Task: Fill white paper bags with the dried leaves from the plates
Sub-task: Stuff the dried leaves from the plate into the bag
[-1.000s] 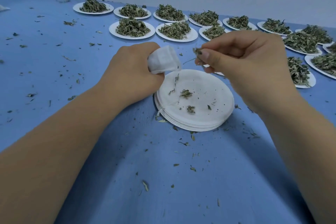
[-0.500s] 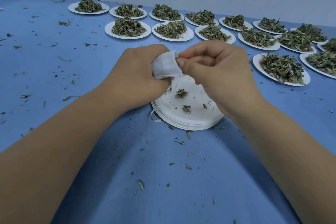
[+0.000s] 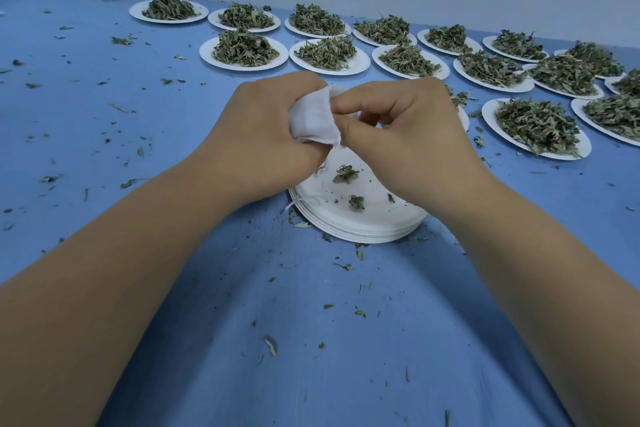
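White paper bag (image 3: 313,118) held above the stack of plates (image 3: 360,229). Left hand (image 3: 266,135) curled round the bag body; right hand (image 3: 401,128) pinching its right edge, thumb to fingers. Few leaf scraps (image 3: 345,173) directly below the grip. Filled plates (image 3: 244,52) beyond, on blue table (image 3: 311,340).

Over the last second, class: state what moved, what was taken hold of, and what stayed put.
The right grip, which held a pinch of leaf apart from the bag, moved left to it and now pinches its edge; that leaf is out of sight. The left grip stayed wrapped round the bag above the plate stack. The leaf plates behind did not move.
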Demonstrator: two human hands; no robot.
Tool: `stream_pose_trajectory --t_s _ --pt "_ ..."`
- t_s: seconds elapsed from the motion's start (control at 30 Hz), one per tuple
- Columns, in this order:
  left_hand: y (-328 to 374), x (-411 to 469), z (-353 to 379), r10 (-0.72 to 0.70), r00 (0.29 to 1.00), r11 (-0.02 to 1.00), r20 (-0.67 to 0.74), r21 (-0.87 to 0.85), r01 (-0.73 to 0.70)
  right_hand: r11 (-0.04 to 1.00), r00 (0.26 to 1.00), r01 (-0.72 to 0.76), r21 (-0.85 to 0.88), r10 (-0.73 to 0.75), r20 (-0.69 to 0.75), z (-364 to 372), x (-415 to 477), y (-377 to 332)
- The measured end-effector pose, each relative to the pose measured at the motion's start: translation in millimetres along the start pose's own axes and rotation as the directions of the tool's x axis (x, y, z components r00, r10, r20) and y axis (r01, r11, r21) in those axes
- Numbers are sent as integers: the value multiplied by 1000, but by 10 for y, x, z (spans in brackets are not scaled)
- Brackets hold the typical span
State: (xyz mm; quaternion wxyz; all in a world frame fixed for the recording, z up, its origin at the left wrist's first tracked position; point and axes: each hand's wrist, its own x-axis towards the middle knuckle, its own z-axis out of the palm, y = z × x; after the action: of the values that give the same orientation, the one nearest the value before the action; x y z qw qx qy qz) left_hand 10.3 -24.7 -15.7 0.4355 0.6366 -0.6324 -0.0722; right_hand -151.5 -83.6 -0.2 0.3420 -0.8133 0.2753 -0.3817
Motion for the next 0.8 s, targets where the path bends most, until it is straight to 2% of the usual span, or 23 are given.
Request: stream_pose_trajectory --t_s 0.07,0.13,0.23,0.27,0.33,0.4,0.47,0.5,0.6,0.7,0.8 --pt "-9 7 -27 -14 1000 1000 -22 -16 14 999 993 43 -25 -40 107 -21 -13 -11" --pt "-46 41 -84 -50 997 998 -58 -28 48 991 985 106 -83 -94 144 -69 -36 4" --pt "-128 102 -189 -97 983 995 -158 6 99 991 998 66 -117 -66 3 -184 -12 90" --pt "-146 119 -227 -102 977 994 -188 21 108 983 999 51 -177 -51 5 -214 17 127" --pt "-173 133 -298 -92 966 993 -240 57 108 930 985 55 -363 10 174 -225 65 158" --pt "-207 126 -361 -64 957 992 -282 90 93 853 907 143 -501 90 411 -172 80 195" --pt "-258 111 -420 -13 954 984 -300 165 66 808 823 216 -548 152 547 -100 53 200" --pt "-281 109 -441 12 954 977 -299 208 53 801 806 239 -549 152 572 -72 27 182" --pt "-289 113 -401 64 971 969 -230 245 -6 800 803 303 -519 79 591 -86 -57 128" --pt "-212 85 -170 133 991 943 -26 311 -118 761 785 393 -517 15 619 -144 -184 121" --pt "-227 45 17 90 989 959 121 256 -119 737 793 444 -510 -57 607 -185 -312 135"
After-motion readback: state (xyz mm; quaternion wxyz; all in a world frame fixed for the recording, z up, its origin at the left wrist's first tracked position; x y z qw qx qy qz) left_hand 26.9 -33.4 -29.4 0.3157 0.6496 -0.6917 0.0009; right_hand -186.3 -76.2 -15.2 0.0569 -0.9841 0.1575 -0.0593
